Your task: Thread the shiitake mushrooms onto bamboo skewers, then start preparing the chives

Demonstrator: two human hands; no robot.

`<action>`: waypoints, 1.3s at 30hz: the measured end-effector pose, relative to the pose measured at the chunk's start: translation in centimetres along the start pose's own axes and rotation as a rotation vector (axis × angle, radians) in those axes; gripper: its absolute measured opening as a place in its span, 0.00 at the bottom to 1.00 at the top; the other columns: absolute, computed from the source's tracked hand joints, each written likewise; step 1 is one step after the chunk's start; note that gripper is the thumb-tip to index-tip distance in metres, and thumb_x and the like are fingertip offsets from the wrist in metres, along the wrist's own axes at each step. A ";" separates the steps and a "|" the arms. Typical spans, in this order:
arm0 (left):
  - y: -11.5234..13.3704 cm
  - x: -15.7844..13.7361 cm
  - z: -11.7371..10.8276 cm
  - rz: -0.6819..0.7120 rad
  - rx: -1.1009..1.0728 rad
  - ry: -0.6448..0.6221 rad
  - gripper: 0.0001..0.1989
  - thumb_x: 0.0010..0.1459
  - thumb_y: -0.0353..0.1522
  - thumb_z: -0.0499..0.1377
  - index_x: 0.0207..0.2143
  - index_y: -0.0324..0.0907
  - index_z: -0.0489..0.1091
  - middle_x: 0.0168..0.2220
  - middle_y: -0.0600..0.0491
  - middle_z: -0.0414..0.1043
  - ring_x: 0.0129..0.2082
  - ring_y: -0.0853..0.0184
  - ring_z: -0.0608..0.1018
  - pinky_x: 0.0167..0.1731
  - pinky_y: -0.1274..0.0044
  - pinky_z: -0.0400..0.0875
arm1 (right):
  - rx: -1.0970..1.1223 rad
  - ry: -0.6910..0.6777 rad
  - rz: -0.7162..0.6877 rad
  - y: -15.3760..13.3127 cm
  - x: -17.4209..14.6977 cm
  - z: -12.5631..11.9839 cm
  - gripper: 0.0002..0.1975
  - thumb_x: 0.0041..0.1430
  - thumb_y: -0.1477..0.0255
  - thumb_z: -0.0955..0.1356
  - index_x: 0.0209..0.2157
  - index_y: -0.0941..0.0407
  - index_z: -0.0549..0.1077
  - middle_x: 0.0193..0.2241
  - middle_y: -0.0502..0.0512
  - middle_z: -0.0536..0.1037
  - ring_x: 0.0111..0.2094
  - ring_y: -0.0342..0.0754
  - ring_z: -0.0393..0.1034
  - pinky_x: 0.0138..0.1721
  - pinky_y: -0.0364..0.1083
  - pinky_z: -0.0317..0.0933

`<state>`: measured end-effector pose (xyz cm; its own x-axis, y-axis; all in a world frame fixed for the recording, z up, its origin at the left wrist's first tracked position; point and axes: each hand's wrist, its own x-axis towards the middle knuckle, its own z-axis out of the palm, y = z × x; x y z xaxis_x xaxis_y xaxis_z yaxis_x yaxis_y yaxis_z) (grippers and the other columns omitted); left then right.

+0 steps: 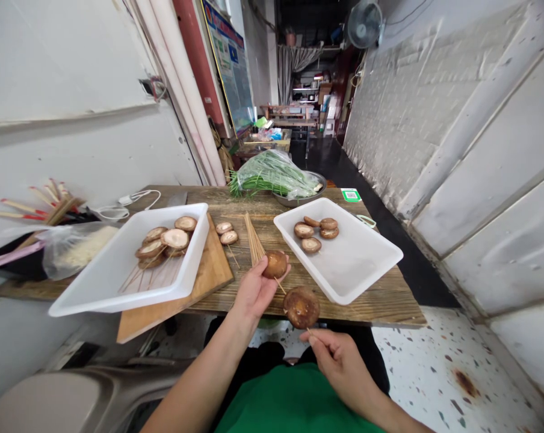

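Observation:
My left hand (256, 288) is closed around a brown mushroom (275, 264), cap facing up. My right hand (333, 350) pinches the near end of a thin wooden skewer (280, 285). A larger brown mushroom (301, 307) is threaded on that skewer, between my two hands. The skewer's far end meets the mushroom in my left hand; how deep it goes in, I cannot tell. Beyond my left hand lies a bundle of bare skewers (253, 237). Beside it two mushrooms (227, 233) rest on the wooden table, with a skewer sticking out.
A white tray (195, 249) at left, on a wooden board (163, 316), holds skewered mushrooms. Another white tray (366, 273) at right holds several loose ones. Behind stand bagged green vegetables (272, 171) over a metal bowl (317, 187). A plastic bag (73, 249) lies far left.

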<state>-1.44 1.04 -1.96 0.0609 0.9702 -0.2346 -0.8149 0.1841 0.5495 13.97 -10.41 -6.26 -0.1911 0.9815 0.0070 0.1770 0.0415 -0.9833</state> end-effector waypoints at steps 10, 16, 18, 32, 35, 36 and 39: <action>0.3 -0.4 0.5 -0.020 -0.024 -0.046 0.08 0.57 0.26 0.51 0.35 0.33 0.69 0.42 0.40 0.73 0.49 0.54 0.71 0.46 0.59 0.69 | 0.018 0.017 -0.053 0.2 -0.2 0.3 0.21 0.59 0.58 0.60 0.34 0.59 0.76 0.15 0.45 0.52 0.17 0.39 0.44 0.19 0.40 0.51; 0.1 -0.8 0.8 -0.009 -0.014 -0.048 0.07 0.57 0.25 0.51 0.34 0.33 0.69 0.41 0.40 0.73 0.49 0.54 0.71 0.47 0.59 0.68 | 0.025 0.026 -0.071 0.2 -0.2 0.6 0.21 0.59 0.58 0.60 0.33 0.59 0.76 0.15 0.44 0.50 0.16 0.39 0.43 0.18 0.41 0.51; 0.0 -0.9 0.9 -0.011 -0.020 -0.047 0.07 0.57 0.25 0.51 0.34 0.33 0.69 0.41 0.40 0.73 0.49 0.54 0.71 0.47 0.59 0.68 | 0.024 0.037 -0.070 0.1 -0.1 0.6 0.21 0.59 0.58 0.60 0.33 0.59 0.76 0.14 0.44 0.51 0.16 0.39 0.43 0.18 0.41 0.50; -0.6 -1.2 0.6 0.005 0.004 -0.068 0.07 0.57 0.26 0.52 0.33 0.33 0.69 0.41 0.42 0.73 0.48 0.56 0.71 0.48 0.60 0.67 | 0.021 0.058 -0.091 0.4 0.2 1.1 0.20 0.60 0.61 0.59 0.33 0.62 0.74 0.15 0.44 0.51 0.16 0.38 0.44 0.17 0.39 0.40; -0.7 -1.2 0.5 0.012 0.027 -0.075 0.07 0.57 0.25 0.52 0.34 0.32 0.70 0.41 0.41 0.73 0.48 0.56 0.72 0.48 0.60 0.67 | 0.015 0.066 -0.099 0.3 0.3 1.1 0.20 0.60 0.62 0.59 0.33 0.62 0.74 0.15 0.44 0.52 0.16 0.39 0.45 0.17 0.39 0.41; -0.8 -1.2 0.4 0.011 0.034 -0.076 0.08 0.57 0.25 0.52 0.34 0.31 0.70 0.40 0.41 0.73 0.48 0.56 0.72 0.48 0.60 0.67 | 0.006 0.072 -0.106 0.2 0.3 1.1 0.19 0.60 0.62 0.59 0.33 0.62 0.74 0.15 0.44 0.53 0.17 0.39 0.45 0.17 0.39 0.41; -0.9 -1.3 0.3 0.008 0.043 -0.070 0.08 0.57 0.26 0.52 0.34 0.31 0.70 0.40 0.40 0.73 0.47 0.56 0.72 0.48 0.61 0.67 | -0.018 0.079 -0.117 0.1 0.4 1.1 0.19 0.60 0.63 0.59 0.32 0.63 0.74 0.15 0.44 0.53 0.17 0.39 0.46 0.18 0.40 0.41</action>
<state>-0.61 -0.36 -1.95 0.0955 0.9801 -0.1742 -0.7901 0.1811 0.5856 12.85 -10.20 -6.52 -0.1351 0.9814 0.1363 0.1754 0.1590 -0.9716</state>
